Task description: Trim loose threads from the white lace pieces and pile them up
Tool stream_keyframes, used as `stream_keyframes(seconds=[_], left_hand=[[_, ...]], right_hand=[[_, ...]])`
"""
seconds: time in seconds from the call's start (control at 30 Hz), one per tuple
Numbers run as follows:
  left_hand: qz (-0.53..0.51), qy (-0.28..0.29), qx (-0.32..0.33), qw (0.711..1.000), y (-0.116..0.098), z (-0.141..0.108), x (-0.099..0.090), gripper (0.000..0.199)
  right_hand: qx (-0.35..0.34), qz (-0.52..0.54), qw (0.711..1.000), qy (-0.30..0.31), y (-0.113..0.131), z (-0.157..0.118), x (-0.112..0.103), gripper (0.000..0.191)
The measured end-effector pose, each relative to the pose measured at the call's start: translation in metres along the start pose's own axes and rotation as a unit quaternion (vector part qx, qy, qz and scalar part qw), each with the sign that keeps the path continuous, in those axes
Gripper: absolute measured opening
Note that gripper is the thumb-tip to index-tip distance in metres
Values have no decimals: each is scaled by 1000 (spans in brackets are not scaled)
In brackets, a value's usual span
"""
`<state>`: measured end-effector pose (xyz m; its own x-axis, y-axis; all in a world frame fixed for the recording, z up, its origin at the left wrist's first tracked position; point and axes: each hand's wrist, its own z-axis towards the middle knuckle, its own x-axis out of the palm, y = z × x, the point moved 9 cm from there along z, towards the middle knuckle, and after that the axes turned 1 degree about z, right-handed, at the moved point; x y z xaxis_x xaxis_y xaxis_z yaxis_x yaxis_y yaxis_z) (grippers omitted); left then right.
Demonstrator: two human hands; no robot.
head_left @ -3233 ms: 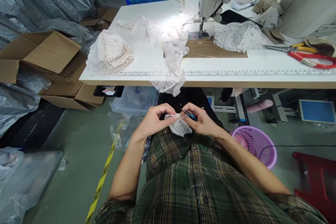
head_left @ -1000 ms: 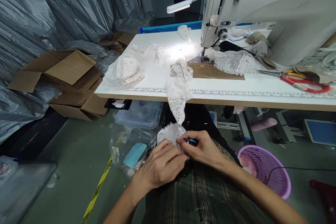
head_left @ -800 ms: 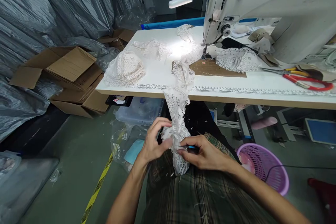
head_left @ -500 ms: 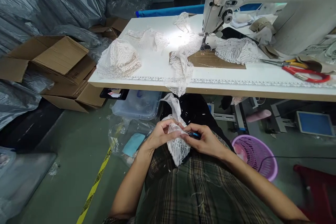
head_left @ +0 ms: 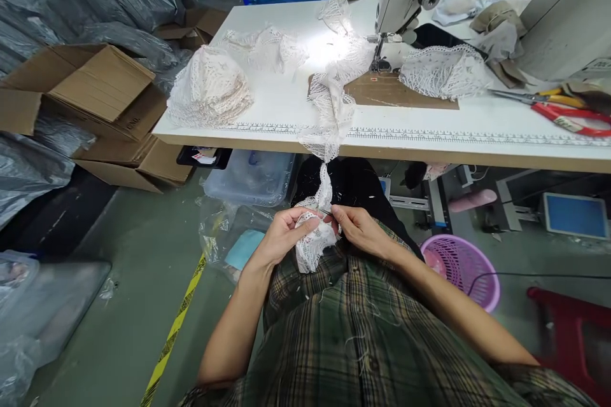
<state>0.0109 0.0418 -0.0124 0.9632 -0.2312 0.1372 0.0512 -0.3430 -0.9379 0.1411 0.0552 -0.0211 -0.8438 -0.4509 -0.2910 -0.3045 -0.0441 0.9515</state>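
Observation:
White lace [head_left: 316, 245] hangs over my lap, with its upper edge pinched between the thumb and fingers of my left hand [head_left: 285, 236]. Close beside it, my right hand [head_left: 359, 229] is closed round a small pointed metal tool [head_left: 325, 211], whose thin tip lies at the lace edge. Most of that tool is hidden by my fingers, so its exact kind is unclear. From my hands the lace runs up as a narrow strip [head_left: 324, 186] to more lace [head_left: 331, 102] draped over the table edge.
A sewing machine [head_left: 396, 6] stands on the white table [head_left: 272, 121]. Stacked lace [head_left: 210, 89] lies left, a lace piece [head_left: 442, 73] right of the needle, and red-handled scissors [head_left: 568, 116] farther right. Cardboard boxes [head_left: 105, 89] and a purple basket [head_left: 489, 273] are on the floor.
Both hands have moved slightly up in view, and the lace below them is more bunched. The right hand has turned, so the tool's blue part no longer shows. The view has shifted a little.

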Motion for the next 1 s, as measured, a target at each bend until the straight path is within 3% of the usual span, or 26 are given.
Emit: stream_keyframes(seconds=[0.23,0.5,0.7,0.87,1.0], left_hand=[[28,-29,6,999,1,2,-5,26],[26,-46,3,999,-3,3,-5,24],[34,-48,-2,998,-3,6,-5,24],[18,-42,-23,999,0,8,-7,29],[24,-29,-22,999,-4,10,-9,38]], right_hand=[[-34,-21,999,-17,14,11,2,48],[-29,-41,998,-24,12,2,2,42],[-20,-97,992,-85,10,3,-3,44],[-3,11,995,-103,-6,1,-19,49],[-22,69,987,-141,-5,2,-37,45]])
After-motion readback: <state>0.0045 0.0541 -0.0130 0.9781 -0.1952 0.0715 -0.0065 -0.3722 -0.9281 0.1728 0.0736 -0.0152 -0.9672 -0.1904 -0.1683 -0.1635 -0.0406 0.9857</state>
